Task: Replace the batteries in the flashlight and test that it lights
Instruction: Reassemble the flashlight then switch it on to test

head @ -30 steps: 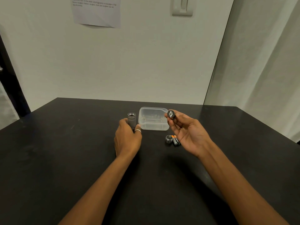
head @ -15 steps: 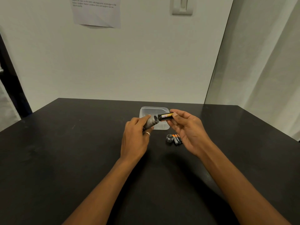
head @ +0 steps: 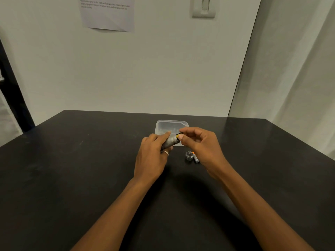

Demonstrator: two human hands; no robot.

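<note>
Writing first: the sheet of paper (head: 107,13) taped high on the wall, well beyond the fingers, carries a few lines of print, too small and soft to read. No brand shows on anything on the table (head: 72,169). The only markings are colours: a yellow band on the black battery cartridge (head: 178,135), and an orange end on the loose battery (head: 195,158).

Now the hands. The left hand (head: 150,156) is wrapped around the grey flashlight body (head: 171,141). Its fingers (head: 164,135) are curled close along the knurled barrel, forefinger laid on top, with a ring (head: 164,152) on one finger lower down. The barrel is held tilted above the table, open end up and towards the right hand.

The right hand (head: 201,147) meets it there. Thumb and forefinger are narrowed to a pinch on the outer end of the cartridge, thumb tip (head: 181,137) right against the mouth of the barrel. Only a short stub of black and yellow shows between the fingertips and the flashlight body. The other fingers arch loosely above, holding nothing.

Just beyond both sets of fingertips sits a clear plastic container (head: 170,121), and what lies in it cannot be made out. Nearer the person, below the right fingertips, a small round metal cap (head: 189,155) stands on the table. The loose battery lies just beside it, partly hidden behind the right hand. Up the wall, a pale switch plate (head: 203,7).
</note>
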